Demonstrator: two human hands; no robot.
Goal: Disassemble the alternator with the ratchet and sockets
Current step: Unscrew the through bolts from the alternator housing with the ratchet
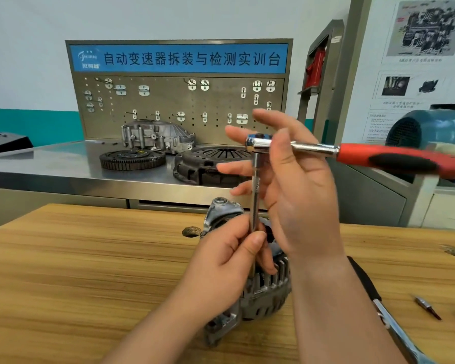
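The grey alternator (271, 290) lies on the wooden table (90, 271), largely hidden behind my hands. A ratchet (313, 148) with a chrome head and red-and-black handle stands above it on a long extension bar (255, 195) that runs straight down into the alternator. My left hand (229, 264) pinches the lower part of the bar between thumb and fingers. My right hand (294, 185) is beside the ratchet head with the fingers spread and straight, the thumb lying against the head. The socket at the bar's lower end is hidden.
A second chrome tool (399, 334) lies on the table at the lower right, near a small pointed bit (428, 308). Behind the table, a steel bench (50, 164) carries a clutch disc (132, 158), a pressure plate (208, 164) and a housing before a pegboard.
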